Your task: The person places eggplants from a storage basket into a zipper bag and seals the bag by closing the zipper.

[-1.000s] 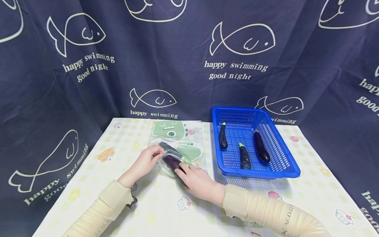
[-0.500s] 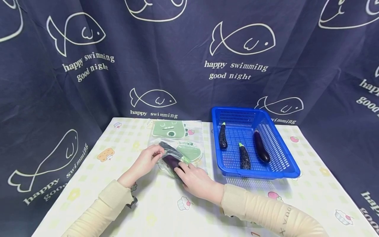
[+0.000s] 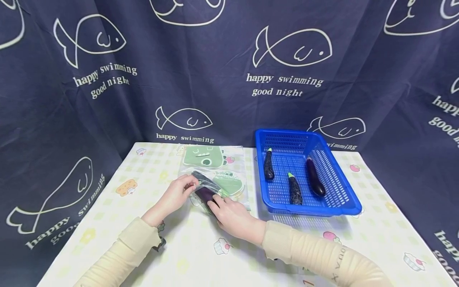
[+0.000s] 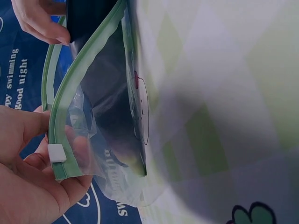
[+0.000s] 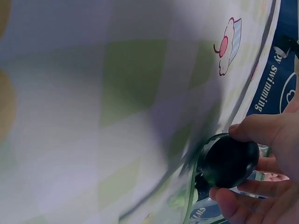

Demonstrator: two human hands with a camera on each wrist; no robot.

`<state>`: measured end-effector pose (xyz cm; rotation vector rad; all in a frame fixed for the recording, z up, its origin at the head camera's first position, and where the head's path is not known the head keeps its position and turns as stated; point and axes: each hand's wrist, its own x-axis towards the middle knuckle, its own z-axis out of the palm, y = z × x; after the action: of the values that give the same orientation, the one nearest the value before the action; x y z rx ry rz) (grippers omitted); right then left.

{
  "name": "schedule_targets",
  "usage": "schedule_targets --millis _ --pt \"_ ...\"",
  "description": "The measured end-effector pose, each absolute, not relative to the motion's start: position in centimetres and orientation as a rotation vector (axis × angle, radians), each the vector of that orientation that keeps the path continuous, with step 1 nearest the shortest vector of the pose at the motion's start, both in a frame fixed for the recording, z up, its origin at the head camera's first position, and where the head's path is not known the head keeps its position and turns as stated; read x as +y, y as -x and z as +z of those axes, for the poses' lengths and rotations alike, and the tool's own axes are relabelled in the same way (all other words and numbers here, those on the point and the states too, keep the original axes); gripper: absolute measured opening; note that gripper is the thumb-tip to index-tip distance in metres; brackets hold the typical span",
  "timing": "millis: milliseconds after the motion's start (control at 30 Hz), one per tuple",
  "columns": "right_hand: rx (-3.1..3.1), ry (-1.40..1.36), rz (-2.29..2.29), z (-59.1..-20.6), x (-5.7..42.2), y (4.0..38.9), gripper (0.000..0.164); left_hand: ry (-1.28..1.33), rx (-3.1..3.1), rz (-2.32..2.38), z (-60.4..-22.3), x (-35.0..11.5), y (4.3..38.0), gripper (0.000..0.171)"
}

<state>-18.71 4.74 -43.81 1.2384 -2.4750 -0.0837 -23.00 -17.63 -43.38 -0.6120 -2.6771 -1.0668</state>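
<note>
A clear zip bag (image 3: 232,184) with green dinosaur print lies on the table, its mouth toward the person. My left hand (image 3: 176,193) pinches the green zip edge (image 4: 77,74) beside the white slider (image 4: 57,153), and the mouth gapes. With my right hand (image 3: 234,217) I grip a dark purple eggplant (image 3: 206,194) by its rounded end (image 5: 230,161), thumb on one side and fingers on the other. Its far part is inside the bag, as the left wrist view shows. Another dark eggplant (image 3: 201,175) shows through the plastic alongside it.
To the right stands a blue plastic basket (image 3: 263,191) with three eggplants inside, among them a smooth purple one (image 3: 315,179). A patterned cloth (image 3: 122,243) covers the table. Behind hangs a navy curtain (image 3: 229,79) with fish drawings.
My right hand has shifted slightly left with the eggplant, further toward the bag. The left hand keeps its hold on the bag's edge. The head view has turned a little.
</note>
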Motion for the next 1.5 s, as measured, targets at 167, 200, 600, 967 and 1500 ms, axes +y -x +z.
schedule_targets --millis 167,200,600,967,1500 --pt "-2.474 -1.23 -0.098 -43.8 4.5 18.8 0.054 0.613 -2.678 -1.059 -43.4 -17.6 22.9 0.01" --pt "-2.474 -1.227 -0.103 -43.7 4.4 18.8 0.055 0.615 -2.678 -1.057 -43.4 -17.6 22.9 0.01" --pt "-2.435 -1.183 -0.161 -43.9 3.6 19.1 0.053 0.61 -2.692 -1.059 -43.3 -17.6 22.9 0.011" --pt "-2.408 -1.146 -0.243 -44.2 3.2 19.4 0.04 0.606 -2.695 -1.06 -43.4 -17.6 23.0 0.011" --pt "-2.337 -1.116 -0.303 -44.9 3.0 20.3 0.034 0.605 -2.696 -1.066 -43.3 -17.5 23.0 0.011"
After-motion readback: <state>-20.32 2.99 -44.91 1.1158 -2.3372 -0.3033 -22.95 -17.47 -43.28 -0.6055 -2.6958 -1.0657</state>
